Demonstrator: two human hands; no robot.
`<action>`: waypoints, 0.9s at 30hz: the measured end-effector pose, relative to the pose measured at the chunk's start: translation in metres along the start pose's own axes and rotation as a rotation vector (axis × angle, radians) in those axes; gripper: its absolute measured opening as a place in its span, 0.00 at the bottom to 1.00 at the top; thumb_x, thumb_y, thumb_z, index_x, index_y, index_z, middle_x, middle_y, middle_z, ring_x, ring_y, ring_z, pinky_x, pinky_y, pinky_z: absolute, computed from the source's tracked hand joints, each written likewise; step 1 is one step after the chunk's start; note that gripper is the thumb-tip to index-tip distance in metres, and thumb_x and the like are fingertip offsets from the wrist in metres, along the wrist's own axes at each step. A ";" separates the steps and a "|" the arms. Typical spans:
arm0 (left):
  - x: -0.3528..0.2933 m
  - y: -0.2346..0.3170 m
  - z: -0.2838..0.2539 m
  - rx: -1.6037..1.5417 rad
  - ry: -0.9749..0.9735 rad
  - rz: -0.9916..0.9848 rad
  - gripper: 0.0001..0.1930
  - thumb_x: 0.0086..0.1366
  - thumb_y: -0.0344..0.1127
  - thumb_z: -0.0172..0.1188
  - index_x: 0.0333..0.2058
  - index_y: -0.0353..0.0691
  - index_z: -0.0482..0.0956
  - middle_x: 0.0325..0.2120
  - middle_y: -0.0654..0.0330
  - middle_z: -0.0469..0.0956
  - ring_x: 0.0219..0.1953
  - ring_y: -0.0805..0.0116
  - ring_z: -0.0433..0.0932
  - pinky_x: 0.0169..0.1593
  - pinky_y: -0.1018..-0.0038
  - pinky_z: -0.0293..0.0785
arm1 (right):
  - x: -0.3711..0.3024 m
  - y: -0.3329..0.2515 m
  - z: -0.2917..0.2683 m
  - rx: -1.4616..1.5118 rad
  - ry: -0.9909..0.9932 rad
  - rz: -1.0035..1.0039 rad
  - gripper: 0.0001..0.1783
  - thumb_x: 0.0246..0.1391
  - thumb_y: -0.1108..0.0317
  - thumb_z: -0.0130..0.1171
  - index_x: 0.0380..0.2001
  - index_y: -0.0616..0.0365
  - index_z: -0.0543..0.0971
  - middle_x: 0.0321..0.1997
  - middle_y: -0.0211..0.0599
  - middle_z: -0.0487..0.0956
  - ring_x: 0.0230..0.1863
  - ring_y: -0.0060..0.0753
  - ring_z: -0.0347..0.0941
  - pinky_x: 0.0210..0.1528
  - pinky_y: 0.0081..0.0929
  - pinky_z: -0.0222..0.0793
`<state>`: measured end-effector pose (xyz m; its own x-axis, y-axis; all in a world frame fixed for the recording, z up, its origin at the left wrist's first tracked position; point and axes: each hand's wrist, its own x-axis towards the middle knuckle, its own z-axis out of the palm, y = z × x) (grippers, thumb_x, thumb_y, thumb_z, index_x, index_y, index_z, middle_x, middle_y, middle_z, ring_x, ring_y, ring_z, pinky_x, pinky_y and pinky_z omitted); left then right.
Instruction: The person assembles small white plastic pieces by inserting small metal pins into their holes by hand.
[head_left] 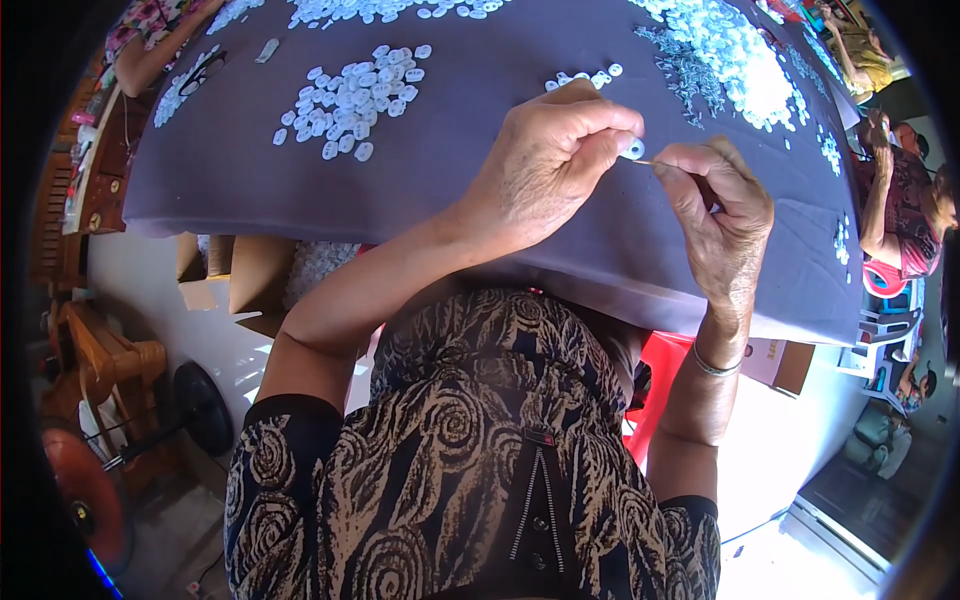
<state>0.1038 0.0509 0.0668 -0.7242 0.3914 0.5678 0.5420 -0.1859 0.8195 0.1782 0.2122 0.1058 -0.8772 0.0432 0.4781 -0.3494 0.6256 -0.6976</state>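
Above the grey tablecloth, my left hand (pixel 550 165) is closed, with a small round white plastic piece (pixel 633 149) pinched between thumb and forefinger. The piece has a dark spot at its centre. My right hand (pixel 722 205) is closed too, its thumb and forefinger pinching a thin copper-coloured sliver (pixel 645 162) that reaches to the white piece. Whether the sliver goes into the piece, I cannot tell. Just beyond my left hand lies a small group of white pieces (pixel 600 77). Farther left spreads a heap of white oval pieces (pixel 355 100).
A large white heap (pixel 735 65) covers the far right of the tablecloth (pixel 420 170), beside small dark metal parts (pixel 690 75). Cardboard boxes (pixel 260 275) stand under the table's near left edge. A red stool (pixel 660 370) is by my right arm. Other people sit left and right.
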 end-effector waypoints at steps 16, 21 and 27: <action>-0.002 0.012 0.000 0.120 -0.049 -0.038 0.06 0.57 0.22 0.55 0.33 0.35 0.79 0.25 0.56 0.75 0.25 0.66 0.77 0.30 0.74 0.73 | 0.020 -0.018 -0.014 -0.266 -0.136 -0.196 0.09 0.43 0.81 0.61 0.30 0.59 0.80 0.27 0.33 0.74 0.26 0.28 0.74 0.27 0.22 0.69; -0.001 0.014 0.000 0.087 -0.064 -0.073 0.06 0.57 0.22 0.55 0.32 0.35 0.79 0.26 0.56 0.76 0.26 0.66 0.78 0.30 0.74 0.73 | 0.022 -0.020 -0.014 -0.292 -0.194 -0.264 0.09 0.43 0.82 0.59 0.31 0.59 0.78 0.27 0.35 0.75 0.27 0.33 0.75 0.28 0.27 0.70; -0.003 0.009 0.003 0.036 -0.048 -0.122 0.05 0.58 0.23 0.55 0.32 0.34 0.79 0.27 0.55 0.77 0.28 0.65 0.79 0.33 0.75 0.74 | 0.026 -0.016 -0.013 -0.246 -0.202 -0.301 0.07 0.45 0.83 0.59 0.30 0.61 0.78 0.24 0.32 0.70 0.22 0.22 0.66 0.22 0.20 0.61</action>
<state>0.1125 0.0505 0.0723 -0.7650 0.4518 0.4589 0.4667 -0.1020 0.8785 0.1657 0.2135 0.1365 -0.8036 -0.3072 0.5098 -0.5320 0.7548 -0.3837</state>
